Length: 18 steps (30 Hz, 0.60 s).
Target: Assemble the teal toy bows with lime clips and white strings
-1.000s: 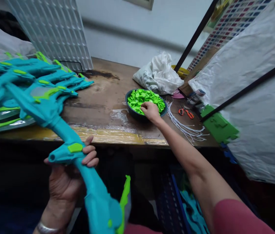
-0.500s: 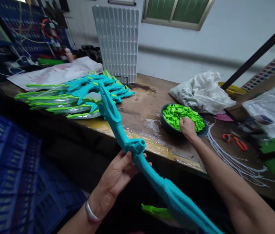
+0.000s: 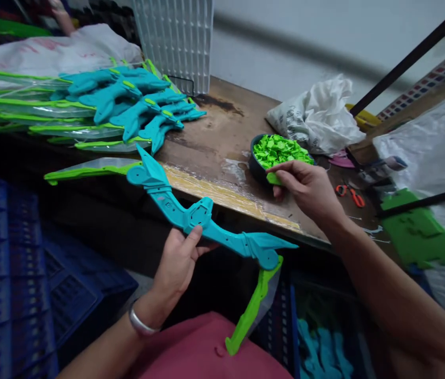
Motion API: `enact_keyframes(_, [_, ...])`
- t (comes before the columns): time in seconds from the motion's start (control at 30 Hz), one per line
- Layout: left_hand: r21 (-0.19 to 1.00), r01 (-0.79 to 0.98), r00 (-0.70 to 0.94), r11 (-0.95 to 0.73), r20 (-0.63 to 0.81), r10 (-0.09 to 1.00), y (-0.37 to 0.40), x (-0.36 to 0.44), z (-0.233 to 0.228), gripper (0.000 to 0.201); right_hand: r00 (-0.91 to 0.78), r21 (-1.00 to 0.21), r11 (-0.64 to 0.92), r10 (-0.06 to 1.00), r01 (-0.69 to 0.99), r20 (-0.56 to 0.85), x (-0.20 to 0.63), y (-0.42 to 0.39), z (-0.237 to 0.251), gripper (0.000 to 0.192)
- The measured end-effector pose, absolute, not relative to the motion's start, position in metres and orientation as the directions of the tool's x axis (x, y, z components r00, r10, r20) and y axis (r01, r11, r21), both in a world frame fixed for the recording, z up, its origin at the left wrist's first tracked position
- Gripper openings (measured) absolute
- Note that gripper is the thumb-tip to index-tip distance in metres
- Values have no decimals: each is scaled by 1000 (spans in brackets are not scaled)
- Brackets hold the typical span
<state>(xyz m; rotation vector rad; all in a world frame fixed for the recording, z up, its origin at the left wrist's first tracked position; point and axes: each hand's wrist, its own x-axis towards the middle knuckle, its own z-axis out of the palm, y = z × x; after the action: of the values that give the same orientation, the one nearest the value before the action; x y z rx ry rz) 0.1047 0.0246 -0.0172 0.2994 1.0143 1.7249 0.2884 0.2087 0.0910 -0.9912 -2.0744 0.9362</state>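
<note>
My left hand point(image 3: 178, 261) grips the middle of a teal toy bow point(image 3: 202, 226) with green limbs, held level below the table edge. My right hand point(image 3: 305, 185) pinches a small green plastic piece point(image 3: 274, 178) just in front of a dark bowl point(image 3: 255, 167) heaped with the same green pieces point(image 3: 279, 149). A stack of finished teal and green bows point(image 3: 127, 108) lies on the wooden table point(image 3: 214, 152) at the left.
A crumpled white bag point(image 3: 319, 117) sits behind the bowl. Orange scissors point(image 3: 350, 193) and a green plate point(image 3: 417, 235) lie at right. A white grid tray point(image 3: 177, 39) leans on the wall. Blue crates point(image 3: 12, 273) stand at left under the table.
My right hand has lifted out of the bowl with one green piece. My left hand has swung the bow from upright to level, and the view has tipped down.
</note>
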Motion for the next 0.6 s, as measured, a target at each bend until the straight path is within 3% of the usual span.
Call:
enact_keyframes(0.13, [748,-652,-452,-122,-255,855,20,115,-35,34,-653,-832,454,741,320,153,271,167,91,15])
enact_keyframes(0.3, [742,-664,-392,-93,-240,888,16,123,-53,35,-770,-927,271,637,260,-30,247,144,55,23])
enact_keyframes(0.43, [759,-650,-371,-41,-270,889,9,127,-71,37,-770,-958,113,623,263,-138,240,135,20,20])
enact_keyframes(0.6, [787,-617,-382,-6,-293,877,4,128,-88,38,-728,-921,233,682,312,-74,238,130,-7,15])
